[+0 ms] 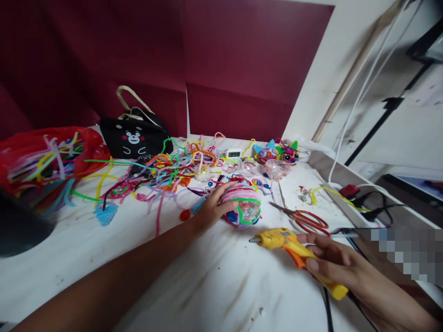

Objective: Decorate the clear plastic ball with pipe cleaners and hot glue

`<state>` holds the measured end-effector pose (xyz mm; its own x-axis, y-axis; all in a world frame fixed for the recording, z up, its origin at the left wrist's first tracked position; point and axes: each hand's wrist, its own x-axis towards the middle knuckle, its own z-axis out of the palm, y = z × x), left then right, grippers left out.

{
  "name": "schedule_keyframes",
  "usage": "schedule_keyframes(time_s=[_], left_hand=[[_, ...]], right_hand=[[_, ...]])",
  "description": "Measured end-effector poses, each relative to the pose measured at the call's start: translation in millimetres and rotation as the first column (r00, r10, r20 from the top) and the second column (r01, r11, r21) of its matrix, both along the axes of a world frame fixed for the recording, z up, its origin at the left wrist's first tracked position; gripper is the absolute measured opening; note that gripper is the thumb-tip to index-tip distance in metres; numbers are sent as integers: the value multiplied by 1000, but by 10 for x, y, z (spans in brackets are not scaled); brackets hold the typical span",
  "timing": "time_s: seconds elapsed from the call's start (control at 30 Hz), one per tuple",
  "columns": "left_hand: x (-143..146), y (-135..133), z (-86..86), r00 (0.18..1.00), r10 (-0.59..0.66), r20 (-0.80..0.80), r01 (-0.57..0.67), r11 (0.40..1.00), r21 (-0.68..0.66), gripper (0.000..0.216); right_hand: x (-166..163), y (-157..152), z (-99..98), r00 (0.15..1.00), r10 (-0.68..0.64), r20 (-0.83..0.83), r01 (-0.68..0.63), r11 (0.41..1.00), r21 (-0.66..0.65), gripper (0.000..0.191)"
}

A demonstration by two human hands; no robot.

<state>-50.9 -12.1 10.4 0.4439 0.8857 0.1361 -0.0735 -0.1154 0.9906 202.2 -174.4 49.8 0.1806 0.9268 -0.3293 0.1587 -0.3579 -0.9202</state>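
My left hand (218,204) is wrapped round the left side of a ball (248,211) covered in pink, red and green pipe cleaners, with a clear patch showing on its front. The ball rests on the white table. In my right hand (332,258) is a yellow hot glue gun (278,239) with an orange trigger, held by the handle. Its metal nozzle points left, a little in front of the ball and apart from it. Scissors (308,220) with red handles lie behind the glue gun, blades toward the ball.
A red bag (93,143) of pipe cleaners stands at the left, near a black bear-face bag (133,138). Loose pipe cleaners (173,166) heap at the back, beside a small digital clock (233,154), clear balls (277,169) and decorated figures (265,152). Cables (375,203) lie at right.
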Motion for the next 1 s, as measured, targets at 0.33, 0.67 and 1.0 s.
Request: schedule_keyframes(time_s=[0.33, 0.67, 1.0], left_hand=[[5, 31, 1, 999, -24, 33, 24, 1000, -8, 61], [25, 32, -47, 999, -6, 41, 1, 992, 124, 54], [35, 39, -96, 998, 61, 34, -69, 926, 372, 19]], right_hand=[[-192, -107, 250, 976, -13, -219, 22, 999, 39, 56], [-28, 189, 207, 960, -182, -212, 232, 942, 241, 56], [-63, 403, 80, 992, 3, -125, 46, 920, 388, 42]])
